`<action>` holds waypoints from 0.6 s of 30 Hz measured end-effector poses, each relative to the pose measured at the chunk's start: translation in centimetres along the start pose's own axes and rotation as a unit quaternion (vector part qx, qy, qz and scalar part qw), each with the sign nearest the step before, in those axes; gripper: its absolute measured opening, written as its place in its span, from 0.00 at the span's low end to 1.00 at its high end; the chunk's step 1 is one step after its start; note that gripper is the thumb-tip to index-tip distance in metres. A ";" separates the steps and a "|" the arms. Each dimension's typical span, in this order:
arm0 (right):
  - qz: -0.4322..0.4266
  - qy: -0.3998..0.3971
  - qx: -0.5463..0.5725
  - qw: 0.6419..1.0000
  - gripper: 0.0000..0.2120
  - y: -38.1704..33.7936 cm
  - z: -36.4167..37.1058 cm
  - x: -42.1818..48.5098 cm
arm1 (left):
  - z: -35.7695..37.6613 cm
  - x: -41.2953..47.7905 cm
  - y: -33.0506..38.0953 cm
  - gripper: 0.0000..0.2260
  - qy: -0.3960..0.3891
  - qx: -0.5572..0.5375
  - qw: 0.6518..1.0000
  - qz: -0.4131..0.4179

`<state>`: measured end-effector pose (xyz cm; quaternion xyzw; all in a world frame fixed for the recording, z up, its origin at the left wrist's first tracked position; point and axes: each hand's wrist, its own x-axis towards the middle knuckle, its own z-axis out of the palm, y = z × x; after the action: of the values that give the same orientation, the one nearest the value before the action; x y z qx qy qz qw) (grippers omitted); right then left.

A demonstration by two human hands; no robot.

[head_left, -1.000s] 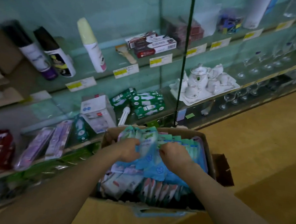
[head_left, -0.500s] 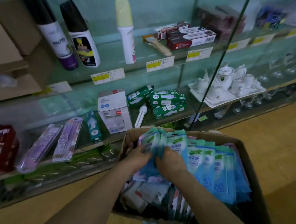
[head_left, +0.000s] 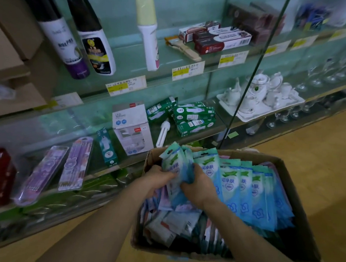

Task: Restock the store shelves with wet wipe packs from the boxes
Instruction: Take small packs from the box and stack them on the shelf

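Note:
An open cardboard box (head_left: 298, 179) sits on the floor in front of the glass shelves, packed with blue-green wet wipe packs (head_left: 243, 187) standing in a row. My left hand (head_left: 157, 178) and my right hand (head_left: 200, 185) both grip a bunch of wet wipe packs (head_left: 176, 161) at the box's far left corner, lifted slightly above the others. Pink and white packs (head_left: 170, 221) lie lower in the box under my forearms.
Glass shelves (head_left: 172, 62) hold spray bottles (head_left: 92, 41), toothpaste boxes (head_left: 216, 37), green bulb boxes (head_left: 193, 118), a white LED box (head_left: 131, 124), purple pencil packs (head_left: 64, 170) and a white tea set (head_left: 259, 95). A glass divider edge (head_left: 250, 81) stands right of the bulbs. Wooden floor (head_left: 318, 152) lies to the right.
The view has moved closer and leftward. Both hands have gathered the bunch of packs tighter and raised it a little at the box's left end.

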<state>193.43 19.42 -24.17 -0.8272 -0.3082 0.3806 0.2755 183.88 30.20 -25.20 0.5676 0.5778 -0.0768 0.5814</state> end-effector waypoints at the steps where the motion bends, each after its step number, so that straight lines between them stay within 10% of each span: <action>1: -0.001 -0.014 0.032 0.999 0.30 0.0 -1.1 -0.4 | -0.3 -0.2 0.2 0.27 0.002 -0.015 1.000 0.005; 5: 0.033 -0.089 0.203 0.975 0.24 0.6 -6.1 -2.4 | -0.9 -1.2 2.0 0.34 -0.040 -0.086 0.994 0.049; 8: 0.052 -0.109 0.244 0.962 0.20 1.2 -9.5 -3.4 | -0.6 -2.9 3.8 0.22 -0.113 -0.111 0.985 0.061; 18: 0.076 0.032 0.406 0.910 0.27 0.9 -15.5 -5.7 | 1.4 -6.9 10.1 0.18 -0.144 -0.116 0.980 0.067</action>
<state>203.12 11.35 -13.51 -0.6765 -0.0543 0.4664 0.5673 190.03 28.67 -14.62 0.5169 0.4537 -0.0506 0.7242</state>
